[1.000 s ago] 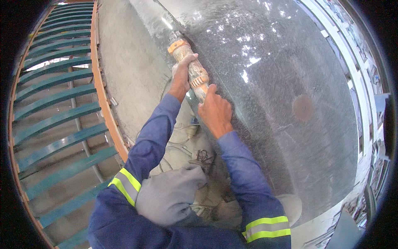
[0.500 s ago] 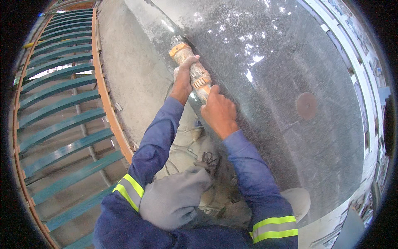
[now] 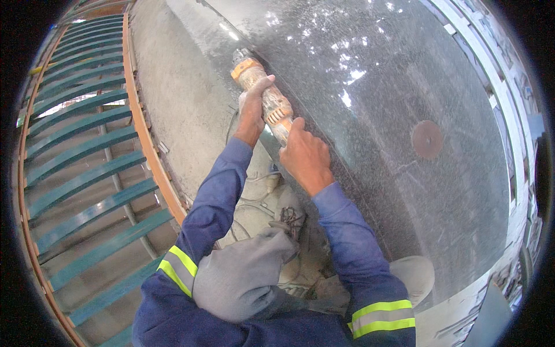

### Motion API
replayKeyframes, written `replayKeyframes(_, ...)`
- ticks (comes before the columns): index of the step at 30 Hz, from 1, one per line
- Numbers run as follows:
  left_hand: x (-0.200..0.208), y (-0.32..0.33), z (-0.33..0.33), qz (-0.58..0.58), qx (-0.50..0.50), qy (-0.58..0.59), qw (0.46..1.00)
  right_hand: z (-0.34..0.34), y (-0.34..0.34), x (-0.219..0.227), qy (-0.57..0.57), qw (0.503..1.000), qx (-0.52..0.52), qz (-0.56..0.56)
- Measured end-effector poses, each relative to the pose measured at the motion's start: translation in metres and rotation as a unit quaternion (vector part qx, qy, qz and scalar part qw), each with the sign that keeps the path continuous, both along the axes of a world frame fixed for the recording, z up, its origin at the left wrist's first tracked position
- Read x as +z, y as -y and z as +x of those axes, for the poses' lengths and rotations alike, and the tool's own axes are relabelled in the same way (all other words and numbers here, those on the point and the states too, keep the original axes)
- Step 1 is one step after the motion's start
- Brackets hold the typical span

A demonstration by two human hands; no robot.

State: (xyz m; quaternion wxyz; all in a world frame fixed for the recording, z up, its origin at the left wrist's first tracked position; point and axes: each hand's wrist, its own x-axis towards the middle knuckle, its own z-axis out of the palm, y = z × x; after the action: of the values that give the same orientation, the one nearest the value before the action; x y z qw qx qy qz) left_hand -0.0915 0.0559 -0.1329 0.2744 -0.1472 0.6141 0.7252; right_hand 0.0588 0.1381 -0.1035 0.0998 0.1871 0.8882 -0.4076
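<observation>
Both my hands hold a dusty orange-and-grey angle grinder (image 3: pixel 270 99) along the near-left edge of a dark, glossy stone slab (image 3: pixel 370 144). Wrapped about the middle of its body is my left hand (image 3: pixel 252 110), thumb laid across the top. My right hand (image 3: pixel 306 156) closes round the tool's rear end. The grinder's metal head (image 3: pixel 240 55) points away from me at the slab's edge; its disc cannot be made out. Grey dust coats the tool and parts of the slab.
A round brown disc (image 3: pixel 428 139) lies on the slab at the right. To the left stands a rack of green slats (image 3: pixel 87 165) with an orange frame (image 3: pixel 147 136). Cables (image 3: pixel 254 202) and my shoe (image 3: pixel 290 217) are on the dusty floor below.
The grinder and my left hand have shifted slightly left in the picture. My right hand has hardly moved, and both grips stay the same.
</observation>
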Motion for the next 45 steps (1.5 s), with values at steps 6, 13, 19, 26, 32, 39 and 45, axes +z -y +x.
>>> replayKeyframes(6,0.010,-0.002,0.010,0.018,-0.002,-0.034,0.999,0.005,-0.002,0.005,0.007,1.000,-0.001,-0.006)
replayKeyframes(13,0.001,-0.001,0.000,-0.002,-0.005,-0.049,0.999,0.000,0.000,-0.010,-0.043,0.999,-0.009,-0.029)
replayKeyframes(19,-0.007,0.002,-0.005,0.008,-0.027,-0.047,0.999,-0.005,-0.002,-0.011,-0.025,0.998,-0.008,-0.055)
replayKeyframes(26,0.001,0.002,0.002,0.008,-0.018,-0.039,0.999,0.005,-0.012,0.008,0.000,0.998,0.011,-0.064)
replayKeyframes(32,0.009,-0.004,0.011,-0.002,-0.020,-0.057,0.998,0.009,-0.012,0.007,-0.012,0.999,0.008,-0.041)
replayKeyframes(39,-0.004,0.003,-0.007,0.009,-0.032,-0.045,0.998,-0.002,-0.007,-0.005,-0.048,0.998,-0.001,-0.050)
replayKeyframes(45,-0.004,0.005,-0.006,0.015,-0.039,-0.038,0.998,0.000,-0.009,0.000,-0.022,0.998,0.005,-0.061)
